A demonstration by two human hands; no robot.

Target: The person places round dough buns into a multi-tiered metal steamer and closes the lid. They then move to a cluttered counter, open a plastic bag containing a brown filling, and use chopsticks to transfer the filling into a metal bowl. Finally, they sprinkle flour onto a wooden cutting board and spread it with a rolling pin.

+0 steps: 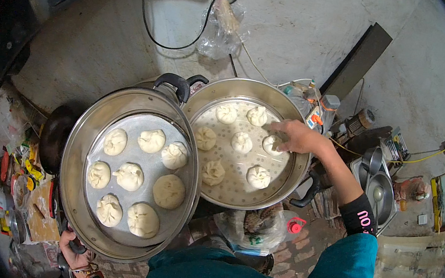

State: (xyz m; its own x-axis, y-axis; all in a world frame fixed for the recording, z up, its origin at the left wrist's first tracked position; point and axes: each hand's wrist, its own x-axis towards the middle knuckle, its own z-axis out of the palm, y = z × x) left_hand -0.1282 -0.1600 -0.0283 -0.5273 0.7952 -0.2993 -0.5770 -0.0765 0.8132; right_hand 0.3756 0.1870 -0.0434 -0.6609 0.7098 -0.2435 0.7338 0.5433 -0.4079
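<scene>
My left hand (73, 249) grips the black lower handle (78, 245) of a stainless-steel steamer tier (73, 188), which tilts towards me. Several pleated dough buns (128, 176) sit apart on its pale mesh liner (125, 122). To its right is a second steel steamer tier (248, 89), partly overlapped by the first one's rim. Pleated buns (242, 142) rest on its dotted liner (237, 186). Inside that tier, my right hand (299, 137) has its fingers and thumb around a bun (271, 145) near the right wall, hiding part of it.
A black handle (308, 190) juts out at the right tier's lower right. Below that tier hangs a plastic bag (253, 229). Steel bowls (381, 190) stand at right, and a cluttered board (39, 215) lies at left. Cables (159, 43) and a bag (222, 28) hang on the wall.
</scene>
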